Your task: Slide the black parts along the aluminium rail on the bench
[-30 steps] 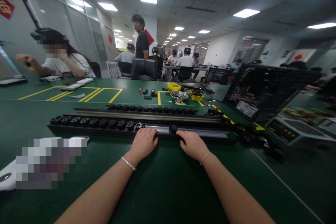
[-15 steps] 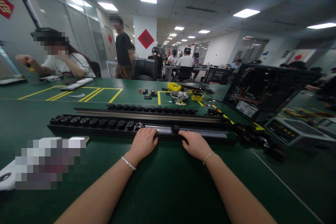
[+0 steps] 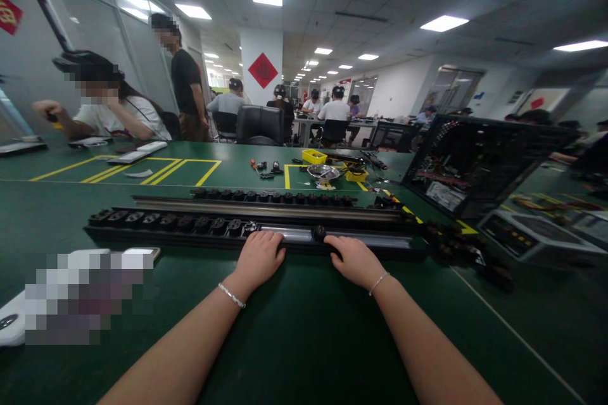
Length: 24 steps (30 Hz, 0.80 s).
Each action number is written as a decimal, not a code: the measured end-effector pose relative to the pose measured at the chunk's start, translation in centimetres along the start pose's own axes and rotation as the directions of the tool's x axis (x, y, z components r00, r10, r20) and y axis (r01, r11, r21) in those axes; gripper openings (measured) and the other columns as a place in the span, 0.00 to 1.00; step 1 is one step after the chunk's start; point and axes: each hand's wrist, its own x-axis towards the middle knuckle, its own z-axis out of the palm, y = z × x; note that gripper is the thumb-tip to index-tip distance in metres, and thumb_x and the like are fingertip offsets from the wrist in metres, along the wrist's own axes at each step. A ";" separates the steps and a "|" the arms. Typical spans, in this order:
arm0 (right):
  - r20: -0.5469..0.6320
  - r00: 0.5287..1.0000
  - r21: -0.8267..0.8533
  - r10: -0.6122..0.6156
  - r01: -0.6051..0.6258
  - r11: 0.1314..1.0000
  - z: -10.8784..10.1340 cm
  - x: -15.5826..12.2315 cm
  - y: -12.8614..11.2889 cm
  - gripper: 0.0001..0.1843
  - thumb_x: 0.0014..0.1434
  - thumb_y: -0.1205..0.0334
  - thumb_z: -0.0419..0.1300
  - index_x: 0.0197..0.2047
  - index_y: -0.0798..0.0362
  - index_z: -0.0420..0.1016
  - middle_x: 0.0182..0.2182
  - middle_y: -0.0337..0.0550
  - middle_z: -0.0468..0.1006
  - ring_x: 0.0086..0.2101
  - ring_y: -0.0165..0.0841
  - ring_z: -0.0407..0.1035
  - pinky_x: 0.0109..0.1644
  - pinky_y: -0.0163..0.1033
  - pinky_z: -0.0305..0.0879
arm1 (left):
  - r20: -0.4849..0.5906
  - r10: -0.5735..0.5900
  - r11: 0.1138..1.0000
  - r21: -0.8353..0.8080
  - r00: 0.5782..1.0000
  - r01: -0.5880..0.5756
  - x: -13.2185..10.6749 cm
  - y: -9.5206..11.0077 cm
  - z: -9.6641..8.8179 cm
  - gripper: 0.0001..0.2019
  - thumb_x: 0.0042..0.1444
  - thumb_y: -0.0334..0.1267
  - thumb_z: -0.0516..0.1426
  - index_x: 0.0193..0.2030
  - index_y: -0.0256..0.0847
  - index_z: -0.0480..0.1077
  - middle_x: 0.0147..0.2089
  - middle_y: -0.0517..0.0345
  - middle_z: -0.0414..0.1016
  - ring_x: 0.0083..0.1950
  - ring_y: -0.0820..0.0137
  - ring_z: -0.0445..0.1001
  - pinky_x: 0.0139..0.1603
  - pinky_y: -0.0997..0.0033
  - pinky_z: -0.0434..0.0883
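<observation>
A long black power strip housing (image 3: 156, 235) lies across the green table, with a row of round black sockets (image 3: 185, 223) along its left part. My left hand (image 3: 260, 259) is closed over its near edge, fingertips in the channel beside the last socket of the row and some silvery wiring. Bare metal lining (image 3: 298, 234) shows between my hands. At a lone black socket (image 3: 320, 233), my right hand (image 3: 354, 256) grips the same edge, fingers bent over it. Behind lie a long metal strip (image 3: 266, 207) and another row of sockets (image 3: 275, 197).
An open computer case (image 3: 484, 164) stands at right, with a power supply unit (image 3: 536, 237) and dark cables (image 3: 475, 256) before it. Farther back are a metal bowl (image 3: 323, 173) and a yellow bin (image 3: 314, 156). A white blurred-out object (image 3: 71, 291) lies at left. People sit beyond.
Both my hands stay in nearly the same place on the power strip housing. In the background, a standing person in a black shirt has moved left, revealing a seated person behind.
</observation>
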 end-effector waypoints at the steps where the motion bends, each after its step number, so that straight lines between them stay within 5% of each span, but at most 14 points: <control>1: 0.001 1.000 0.001 0.003 -0.003 1.000 0.0 0.0 0.1 0.21 0.57 0.65 0.50 0.54 0.50 0.67 0.40 0.45 0.75 0.41 0.34 0.67 0.48 0.38 0.57 | -0.002 0.001 1.000 0.001 1.000 -0.001 0.0 0.0 0.0 0.13 0.58 0.40 0.50 0.47 0.43 0.68 0.43 0.52 0.74 0.46 0.62 0.69 0.51 0.60 0.60; 24: 0.024 0.999 0.041 0.023 -0.024 0.999 -0.7 -0.6 1.4 0.21 0.57 0.64 0.50 0.54 0.50 0.67 0.43 0.45 0.75 0.44 0.35 0.68 0.50 0.39 0.58 | -0.007 0.022 1.000 0.003 1.000 -0.022 0.0 -0.2 0.1 0.13 0.58 0.41 0.50 0.48 0.42 0.68 0.43 0.52 0.74 0.46 0.62 0.69 0.51 0.61 0.60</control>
